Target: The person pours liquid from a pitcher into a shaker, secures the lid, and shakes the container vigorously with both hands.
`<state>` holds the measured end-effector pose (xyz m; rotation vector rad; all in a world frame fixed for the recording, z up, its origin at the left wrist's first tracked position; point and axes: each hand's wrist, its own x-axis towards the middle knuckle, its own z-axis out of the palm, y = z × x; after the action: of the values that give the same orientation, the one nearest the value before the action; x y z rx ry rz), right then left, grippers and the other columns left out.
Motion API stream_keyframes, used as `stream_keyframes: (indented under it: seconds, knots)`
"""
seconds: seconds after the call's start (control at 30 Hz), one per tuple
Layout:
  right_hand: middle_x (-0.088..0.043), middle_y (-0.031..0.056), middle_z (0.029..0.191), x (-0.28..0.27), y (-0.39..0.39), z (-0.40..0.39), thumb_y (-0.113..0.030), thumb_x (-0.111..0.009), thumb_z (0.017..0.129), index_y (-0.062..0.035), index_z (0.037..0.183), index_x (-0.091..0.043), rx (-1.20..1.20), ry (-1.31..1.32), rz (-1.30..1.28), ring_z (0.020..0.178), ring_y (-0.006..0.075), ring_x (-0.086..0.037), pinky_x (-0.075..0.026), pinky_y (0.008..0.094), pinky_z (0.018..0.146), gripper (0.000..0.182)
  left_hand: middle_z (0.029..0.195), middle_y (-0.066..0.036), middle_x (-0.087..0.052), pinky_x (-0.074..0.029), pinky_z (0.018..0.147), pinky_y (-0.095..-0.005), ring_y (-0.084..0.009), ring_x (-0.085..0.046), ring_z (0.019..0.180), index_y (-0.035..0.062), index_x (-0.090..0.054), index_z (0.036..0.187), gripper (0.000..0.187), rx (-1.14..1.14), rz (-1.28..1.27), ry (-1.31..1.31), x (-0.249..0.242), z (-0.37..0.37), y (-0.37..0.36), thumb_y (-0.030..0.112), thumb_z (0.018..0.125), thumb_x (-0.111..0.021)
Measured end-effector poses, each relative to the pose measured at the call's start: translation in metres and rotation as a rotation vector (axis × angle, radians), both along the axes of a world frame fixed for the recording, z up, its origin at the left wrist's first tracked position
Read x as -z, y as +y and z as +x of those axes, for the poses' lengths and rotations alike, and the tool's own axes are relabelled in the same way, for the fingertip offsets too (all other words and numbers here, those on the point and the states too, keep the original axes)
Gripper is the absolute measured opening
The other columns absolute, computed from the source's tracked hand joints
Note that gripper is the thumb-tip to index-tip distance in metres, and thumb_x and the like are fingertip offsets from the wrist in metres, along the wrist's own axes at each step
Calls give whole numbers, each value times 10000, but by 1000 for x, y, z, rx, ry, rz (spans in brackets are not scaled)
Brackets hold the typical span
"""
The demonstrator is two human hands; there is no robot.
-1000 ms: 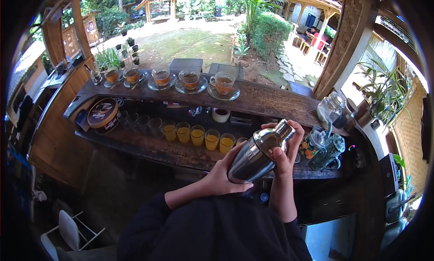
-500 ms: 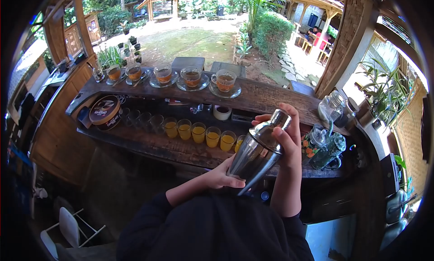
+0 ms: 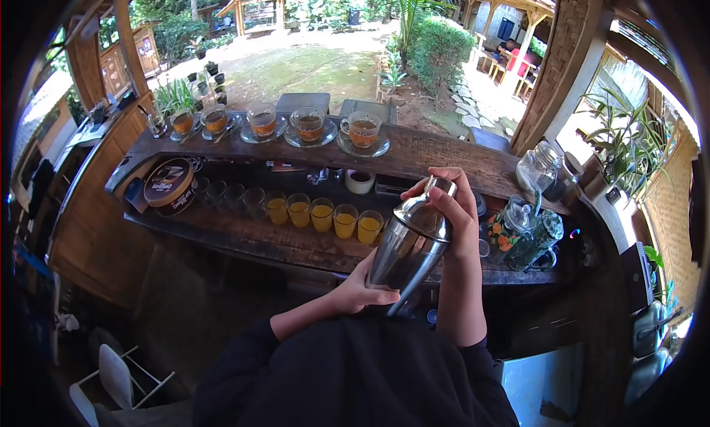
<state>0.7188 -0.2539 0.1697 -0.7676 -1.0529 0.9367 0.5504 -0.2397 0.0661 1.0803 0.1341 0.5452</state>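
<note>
"Where the head view shows both hands, what step is in hand?"

"Judged a two-handed handling of the shaker [image 3: 405,258], seen tilted, top away from the body, near the worktop [image 3: 285,254]. Yellow drinks [image 3: 322,216] stand in a row to its left."

"State of each grip?"

"Left grip [image 3: 356,294]: clamped on the lower body. Right grip [image 3: 460,218]: closed around the top."

"Demands of any tilt?"

"In my judgement, steady pressure at both ends; smooth metal may slip."
</note>
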Motion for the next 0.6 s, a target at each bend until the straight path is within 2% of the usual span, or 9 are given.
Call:
stream_keyframes:
  seconds: [0.2,0.33,0.4,0.43,0.47,0.53,0.57,0.6]
  knots:
    - [-618,160,865,10,2,5,-92,-560,834,-29,1075,-504,-57,-52,81,827,219,-625,-495,322,718,256,1087,-119,-537,-508,799,-333,-201,-615,894,54,-313,1308,732,-55,-9,-40,8,5,-12,148,698,-706]
    - [-615,154,867,16,2,10,-96,-542,840,-35,1080,-499,-39,3,47,872,240,-625,-504,335,732,251,1141,-127,-499,-512,784,-338,-214,-615,885,86,-275,1343,753,-60,34,-33,-7,6,-6,131,724,-701]
    - [-606,165,916,21,2,17,-107,-542,842,-50,1109,-478,47,126,8,865,245,-622,-501,342,752,281,1160,-127,-474,-523,757,-353,-221,-616,867,116,-214,1373,789,-35,-183,23,-23,3,-3,89,742,-687]
    - [-588,167,995,29,4,27,-126,-565,836,-59,1182,-433,54,122,-48,913,241,-604,-486,343,791,377,1159,-136,-480,-538,697,-406,-277,-624,840,161,-208,1361,740,6,-242,41,-16,3,4,138,775,-658]
    - [-588,167,995,35,4,31,-126,-565,836,-59,1182,-433,42,113,-42,913,241,-604,-486,343,791,377,1159,-136,-480,-538,697,-406,-277,-624,840,161,-208,1361,740,-5,-236,31,-10,6,12,138,775,-658]
    - [-565,167,1060,38,8,27,-142,-588,828,-66,1253,-373,288,-73,-124,963,240,-580,-470,347,821,482,1178,-153,-475,-542,633,-453,-352,-625,827,194,-233,1337,656,154,-528,16,-5,7,34,216,800,-609]
    - [-555,167,1085,30,3,25,-151,-606,820,-70,1281,-344,321,-99,-82,979,241,-568,-463,351,832,537,1204,-165,-465,-535,581,-481,-416,-618,798,215,-273,1307,592,204,-536,-51,-7,8,40,258,799,-574]
    - [-545,166,1110,10,-11,17,-160,-624,811,-74,1308,-314,357,-124,-40,996,242,-555,-457,355,843,592,1236,-164,-454,-536,691,-469,-405,-597,932,186,-249,1341,639,289,-418,-94,-17,3,44,237,787,-564]
